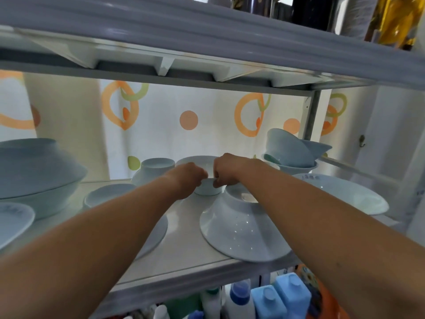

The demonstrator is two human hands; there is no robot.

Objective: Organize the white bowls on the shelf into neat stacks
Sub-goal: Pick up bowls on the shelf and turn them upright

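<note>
I am reaching deep into the shelf [184,256] with both arms; my left hand [189,178] and right hand [226,170] are both pinching the rim of one small bowl [208,188], each grip clenched on opposite sides of it. The small bowl is sitting upright near the middle-back of the shelf, just behind a large upturned bowl [239,226] that is lying foot-up at the front edge. Risk noted: my right forearm is passing directly over that upturned bowl, whose rim is overhanging the shelf lip; a brush on withdrawal could be nudging it off. Second risk: the leaning pile of bowls [292,150] at back right is sitting tilted, not nested, and looks liable to slide if jarred. Third: the glazed rim is probably slick, and a fingertip pinch is giving little margin. The wide dish [345,194] on the right and the plate [13,217] at far left are each carrying a small dark printed mark near the rim; both are too blurred to read. Bottles [266,298] below are showing no legible labels.
</note>
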